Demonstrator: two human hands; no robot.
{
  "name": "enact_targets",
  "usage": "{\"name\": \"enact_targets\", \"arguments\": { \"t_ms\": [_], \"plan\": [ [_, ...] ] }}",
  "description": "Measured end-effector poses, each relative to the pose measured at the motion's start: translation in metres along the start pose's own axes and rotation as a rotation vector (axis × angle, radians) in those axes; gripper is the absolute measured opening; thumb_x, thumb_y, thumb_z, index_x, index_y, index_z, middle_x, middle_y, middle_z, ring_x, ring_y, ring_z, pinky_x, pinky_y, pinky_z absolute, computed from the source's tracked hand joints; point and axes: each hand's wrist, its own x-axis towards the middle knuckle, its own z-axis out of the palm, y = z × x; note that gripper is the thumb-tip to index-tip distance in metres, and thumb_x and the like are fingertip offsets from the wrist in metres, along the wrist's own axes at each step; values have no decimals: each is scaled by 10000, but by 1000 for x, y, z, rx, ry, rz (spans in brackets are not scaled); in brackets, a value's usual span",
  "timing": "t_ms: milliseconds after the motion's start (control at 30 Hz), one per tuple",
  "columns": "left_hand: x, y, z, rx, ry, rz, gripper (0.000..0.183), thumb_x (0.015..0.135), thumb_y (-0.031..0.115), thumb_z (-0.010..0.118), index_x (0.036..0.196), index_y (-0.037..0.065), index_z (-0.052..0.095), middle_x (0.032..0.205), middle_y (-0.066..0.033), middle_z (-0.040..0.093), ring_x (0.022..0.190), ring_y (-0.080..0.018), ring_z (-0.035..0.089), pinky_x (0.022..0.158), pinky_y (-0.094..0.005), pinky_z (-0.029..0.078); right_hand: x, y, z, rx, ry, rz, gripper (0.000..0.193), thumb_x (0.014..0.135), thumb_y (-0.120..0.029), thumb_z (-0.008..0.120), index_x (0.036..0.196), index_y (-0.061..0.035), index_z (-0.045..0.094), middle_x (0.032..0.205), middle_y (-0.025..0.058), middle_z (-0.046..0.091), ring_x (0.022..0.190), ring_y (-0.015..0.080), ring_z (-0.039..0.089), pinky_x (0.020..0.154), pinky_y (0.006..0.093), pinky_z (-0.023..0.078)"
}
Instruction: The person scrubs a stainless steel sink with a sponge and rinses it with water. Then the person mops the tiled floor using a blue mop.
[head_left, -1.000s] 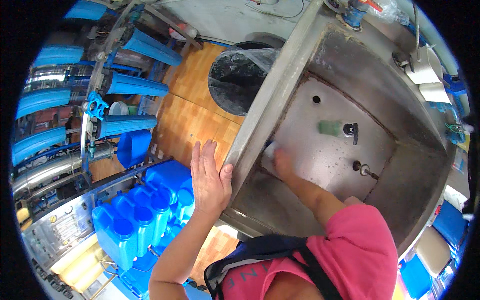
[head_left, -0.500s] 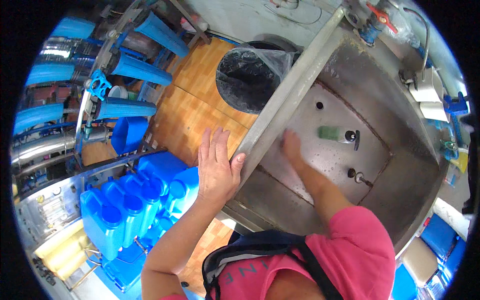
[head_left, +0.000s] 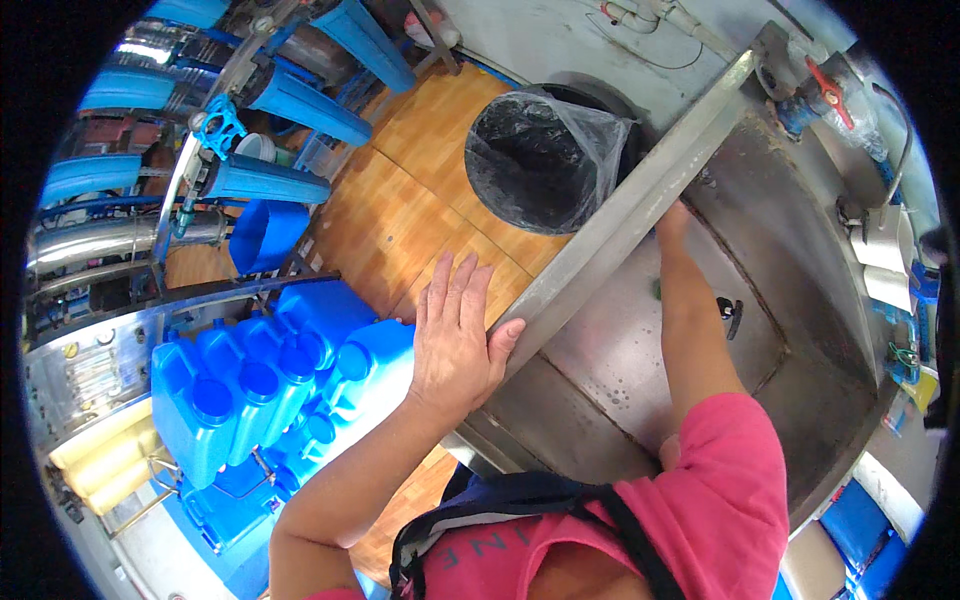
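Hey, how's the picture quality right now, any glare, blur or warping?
Head view: black fisheye border, with the steel sink's right-hand edge bowing; head view: glare whitening the side of a blue jug, softer sheen on the sink floor; head view: left hand fairly crisp, right hand partly hidden by the sink's wall, so its sharpness is hard to judge.
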Motion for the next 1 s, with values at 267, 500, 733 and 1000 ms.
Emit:
{"name": "enact_targets", "arguments": {
  "t_ms": [267,500,733,1000],
  "plan": [
    [-3,3,0,-3,3,-8,560,877,380,558,1248,-21,438,1325,-224,411,1297,-417,302,1021,-531,294,-270,-68,31,-48,-216,-584,570,546,-78,715,1096,-67,567,1057,153,563,960,355,527,775,465,458],
    [-2,4,-1,14,-14,-23,517,902,370,511,1254,1,427,1341,-206,418,1300,-414,306,1051,-497,281,-165,-54,-7,-97,-139,-319,572,538,-173,768,1079,-99,602,1080,125,573,1031,323,533,838,434,473],
    [2,0,0,39,3,-23,540,872,391,550,1229,-4,454,1316,-207,440,1269,-419,347,1014,-512,306,50,40,12,-19,16,-72,460,659,-283,758,984,-5,589,1038,204,589,970,377,590,811,461,490],
    [2,0,4,64,41,15,572,843,395,595,1222,-13,462,1292,-216,448,1255,-410,360,977,-529,324,-225,-44,53,261,98,-244,526,717,-162,687,1162,18,472,1066,230,511,960,402,496,840,455,420]
  ]
}}
